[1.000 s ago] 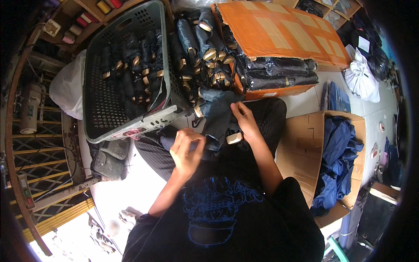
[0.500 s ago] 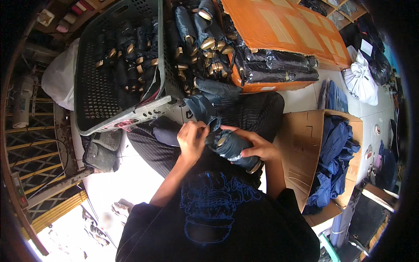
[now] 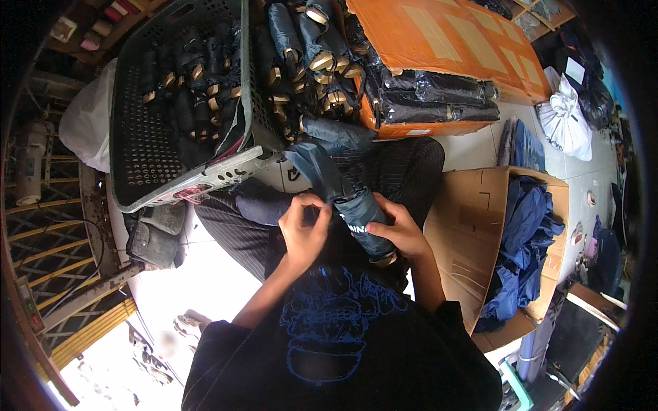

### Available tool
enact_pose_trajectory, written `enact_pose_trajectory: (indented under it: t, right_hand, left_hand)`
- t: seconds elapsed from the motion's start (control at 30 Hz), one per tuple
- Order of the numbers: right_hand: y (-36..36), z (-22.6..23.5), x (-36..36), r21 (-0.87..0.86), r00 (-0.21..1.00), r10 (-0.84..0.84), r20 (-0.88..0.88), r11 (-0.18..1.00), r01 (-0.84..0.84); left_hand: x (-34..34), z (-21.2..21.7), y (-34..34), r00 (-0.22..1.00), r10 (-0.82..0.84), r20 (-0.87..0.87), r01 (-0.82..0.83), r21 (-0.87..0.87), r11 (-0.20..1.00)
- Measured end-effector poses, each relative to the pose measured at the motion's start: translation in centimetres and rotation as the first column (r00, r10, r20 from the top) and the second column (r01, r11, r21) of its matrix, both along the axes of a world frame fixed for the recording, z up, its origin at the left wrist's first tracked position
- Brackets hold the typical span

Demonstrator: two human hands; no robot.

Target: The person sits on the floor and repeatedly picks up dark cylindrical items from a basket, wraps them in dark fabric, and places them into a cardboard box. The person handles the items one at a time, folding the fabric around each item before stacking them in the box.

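Note:
A rolled compact umbrella (image 3: pixel 368 222) in dark blue-green cloth with white print slants across my lap. My right hand (image 3: pixel 403 231) is closed round its right side, thumb on the cloth. A loose sleeve (image 3: pixel 314 166) of the same dark fabric stretches from the umbrella's far end toward the basket. At that end my left hand (image 3: pixel 303 222) pinches the sleeve's edge between thumb and forefinger. Whether the sleeve's mouth goes round the umbrella's tip is hard to make out. Another rolled umbrella (image 3: pixel 337 132) lies just beyond my crossed legs.
Ahead to the left stands a dark plastic basket (image 3: pixel 147 183) holding several rolled umbrellas. More umbrellas with tan ends (image 3: pixel 322 61) are piled beside it. An orange carton (image 3: pixel 439 130) holds plastic-wrapped bundles. At my right, a cardboard box (image 3: pixel 466 246) contains blue cloth (image 3: pixel 524 240).
The umbrella has swung so its far end points away from me, against the sleeve. My left hand's pinch stays near that end, and the sleeve hangs straighter.

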State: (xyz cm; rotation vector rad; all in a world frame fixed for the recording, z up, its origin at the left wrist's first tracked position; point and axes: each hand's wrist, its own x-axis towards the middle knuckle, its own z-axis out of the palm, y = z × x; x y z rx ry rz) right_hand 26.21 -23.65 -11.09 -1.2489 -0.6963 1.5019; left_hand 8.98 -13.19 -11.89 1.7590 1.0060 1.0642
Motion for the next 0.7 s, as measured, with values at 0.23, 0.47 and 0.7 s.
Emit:
enact_pose_trajectory:
  t: [0.23, 0.47, 0.7]
  right_hand:
    - [0.5, 2.2, -1.0, 0.176, 0.905, -0.107, 0.411, 0.984, 0.037]
    - [1.2, 3.4, -1.7, 0.271, 0.742, -0.248, 0.622, 0.958, 0.093]
    - [1.3, 3.7, -2.2, 0.295, 0.754, -0.343, 0.560, 0.933, 0.206]
  left_hand:
    - [0.0, 0.7, 0.2, 0.980, -0.175, 0.091, 0.162, 0.133, 0.978]
    - [0.0, 2.5, 0.5, 0.982, -0.189, -0.017, 0.189, 0.056, 0.980]
    - [1.1, 3.2, 0.2, 0.989, -0.143, 0.025, 0.130, 0.289, 0.949]
